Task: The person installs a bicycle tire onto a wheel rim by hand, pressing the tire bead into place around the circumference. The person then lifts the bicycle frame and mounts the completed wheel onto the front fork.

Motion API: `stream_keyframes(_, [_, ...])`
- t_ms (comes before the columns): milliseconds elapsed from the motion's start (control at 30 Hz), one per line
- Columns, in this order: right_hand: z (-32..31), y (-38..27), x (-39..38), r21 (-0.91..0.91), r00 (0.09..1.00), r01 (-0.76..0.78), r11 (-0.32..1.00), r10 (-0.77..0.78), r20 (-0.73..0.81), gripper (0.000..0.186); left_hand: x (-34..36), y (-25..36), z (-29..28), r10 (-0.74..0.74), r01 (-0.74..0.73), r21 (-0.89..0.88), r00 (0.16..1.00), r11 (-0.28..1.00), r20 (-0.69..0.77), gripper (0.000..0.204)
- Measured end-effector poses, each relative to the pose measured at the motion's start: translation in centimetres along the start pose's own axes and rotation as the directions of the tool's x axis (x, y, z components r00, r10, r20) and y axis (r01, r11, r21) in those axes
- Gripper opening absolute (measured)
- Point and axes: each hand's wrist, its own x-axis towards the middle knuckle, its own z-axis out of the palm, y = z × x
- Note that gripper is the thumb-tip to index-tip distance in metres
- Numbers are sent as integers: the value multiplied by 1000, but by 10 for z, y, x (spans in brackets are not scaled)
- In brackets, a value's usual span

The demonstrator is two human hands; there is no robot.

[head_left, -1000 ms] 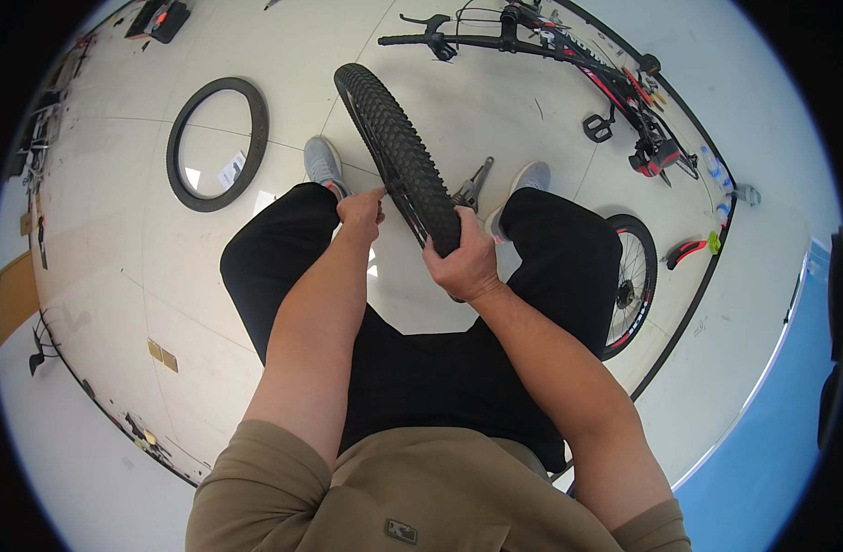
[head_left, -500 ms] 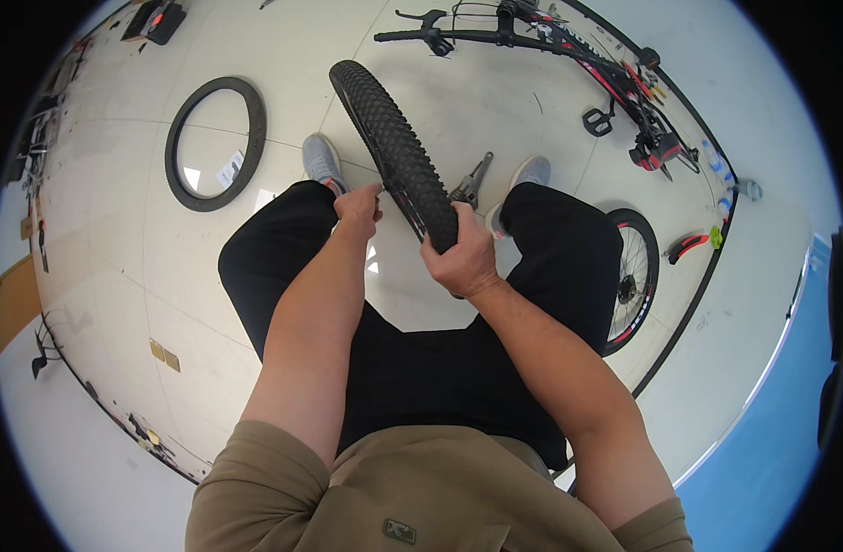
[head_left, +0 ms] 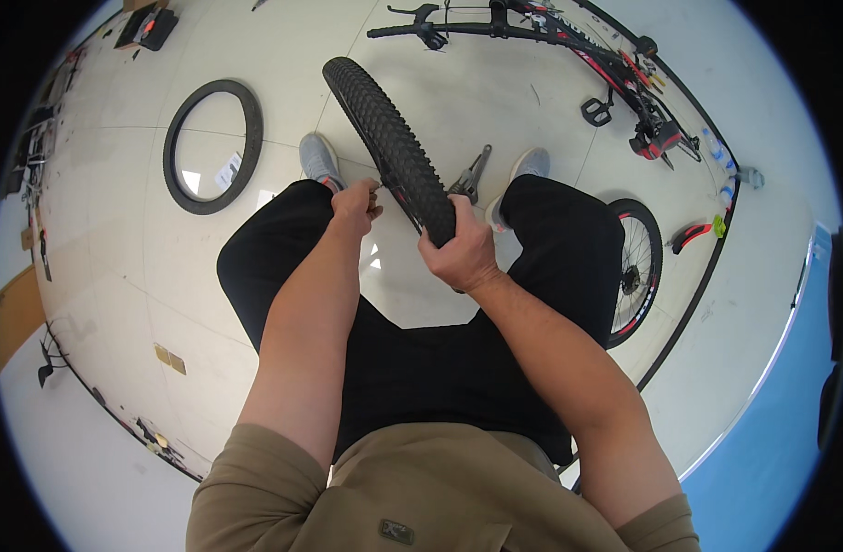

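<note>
A bicycle wheel with a black knobbly tyre (head_left: 389,129) stands upright between my legs, its tread facing up and tilted to the left at the far end. My right hand (head_left: 463,247) grips the near end of the tyre, with the thumb on its left side and the fingers over the right. Beside the wheel's left face, my left hand (head_left: 355,208) is closed at about hub height, its fingertips near the hub. What it pinches, if anything, is too small to make out. The rim and spokes are mostly hidden from above.
A loose tyre (head_left: 171,175) lies on the floor at left. A metal tool (head_left: 472,175) rests between the wheel and my right shoe (head_left: 530,164). Another wheel (head_left: 656,267) lies by my right knee. The bicycle frame (head_left: 605,69) lies far right, near a red-and-black mudguard-like piece (head_left: 688,239).
The view has shifted slightly. Both hands keep their places at the wheel, and its far end sits a little further left in the picture.
</note>
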Motion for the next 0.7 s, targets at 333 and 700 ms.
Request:
stream_keyframes(333, [-3, -2, 1, 2, 1000, 16, 1000, -16, -14, 48, 3, 13, -4, -34, 30, 119, 999, 992, 37, 19])
stream_keyframes(700, [-3, -2, 2, -16, 1000, -26, 1000, 26, 9, 51, 5, 18, -8, -80, 54, 169, 986, 984, 149, 20])
